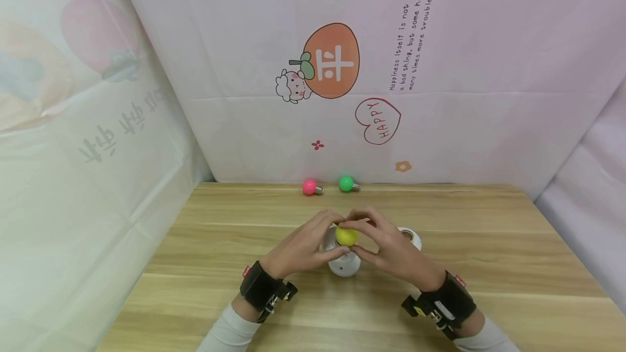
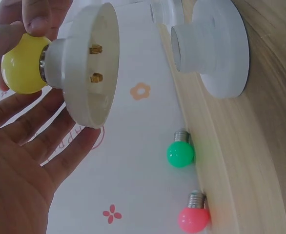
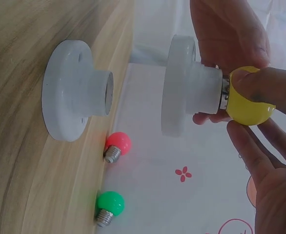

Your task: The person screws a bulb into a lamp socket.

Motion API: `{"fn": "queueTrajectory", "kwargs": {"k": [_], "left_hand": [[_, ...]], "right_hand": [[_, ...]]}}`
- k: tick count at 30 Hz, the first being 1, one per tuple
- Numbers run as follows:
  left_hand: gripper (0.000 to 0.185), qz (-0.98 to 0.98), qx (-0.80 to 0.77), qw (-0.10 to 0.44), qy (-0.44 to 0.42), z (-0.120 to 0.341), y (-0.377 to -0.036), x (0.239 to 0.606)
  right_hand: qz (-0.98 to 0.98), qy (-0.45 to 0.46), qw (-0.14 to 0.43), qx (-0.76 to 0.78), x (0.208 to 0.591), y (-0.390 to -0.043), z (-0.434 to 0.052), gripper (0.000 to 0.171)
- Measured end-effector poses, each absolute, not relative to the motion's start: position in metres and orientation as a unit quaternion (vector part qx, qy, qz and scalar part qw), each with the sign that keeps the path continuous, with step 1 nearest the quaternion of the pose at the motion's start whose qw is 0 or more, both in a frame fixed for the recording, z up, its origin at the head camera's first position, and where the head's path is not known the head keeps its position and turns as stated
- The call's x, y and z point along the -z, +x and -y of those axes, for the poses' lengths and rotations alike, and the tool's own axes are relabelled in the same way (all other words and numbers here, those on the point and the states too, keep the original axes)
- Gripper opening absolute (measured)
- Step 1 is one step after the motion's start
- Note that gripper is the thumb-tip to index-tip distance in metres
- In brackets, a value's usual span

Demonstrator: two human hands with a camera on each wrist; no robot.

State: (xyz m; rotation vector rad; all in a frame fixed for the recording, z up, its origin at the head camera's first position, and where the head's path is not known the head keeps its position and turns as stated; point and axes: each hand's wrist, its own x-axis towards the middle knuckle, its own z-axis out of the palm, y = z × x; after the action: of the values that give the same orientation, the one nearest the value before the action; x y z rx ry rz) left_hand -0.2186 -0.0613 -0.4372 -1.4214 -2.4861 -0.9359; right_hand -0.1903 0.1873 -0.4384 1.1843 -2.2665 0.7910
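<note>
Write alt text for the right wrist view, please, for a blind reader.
Right hand pinching a yellow bulb partway in a white holder, left hand behind. On the wooden table are a second white holder, pink bulb and green bulb.

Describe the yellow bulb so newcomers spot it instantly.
Above the wooden table, find the left hand and right hand. Between them is the yellow bulb, its metal end in a white socket. This bulb alone is held; the pink bulb and green bulb lie at the back.

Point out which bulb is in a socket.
The yellow bulb, joined to the raised socket; the pink bulb and green bulb lie on the table, in no socket.
</note>
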Motion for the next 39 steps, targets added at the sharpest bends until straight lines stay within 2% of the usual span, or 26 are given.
{"fn": "queueTrajectory", "kwargs": {"k": [14,26,39], "left_hand": [[0.046,0.821,0.316,0.068,-0.471,0.062,-0.220,0.440],[0.049,0.829,0.315,0.064,-0.457,0.068,-0.223,0.439],[0.049,0.847,0.331,0.066,-0.411,0.084,-0.241,0.449]], "right_hand": [[0.828,0.428,0.241,-0.270,0.442,-0.190,-0.183,0.063],[0.835,0.423,0.225,-0.271,0.442,-0.189,-0.184,0.067],[0.836,0.416,0.224,-0.278,0.441,-0.192,-0.187,0.063]]}}
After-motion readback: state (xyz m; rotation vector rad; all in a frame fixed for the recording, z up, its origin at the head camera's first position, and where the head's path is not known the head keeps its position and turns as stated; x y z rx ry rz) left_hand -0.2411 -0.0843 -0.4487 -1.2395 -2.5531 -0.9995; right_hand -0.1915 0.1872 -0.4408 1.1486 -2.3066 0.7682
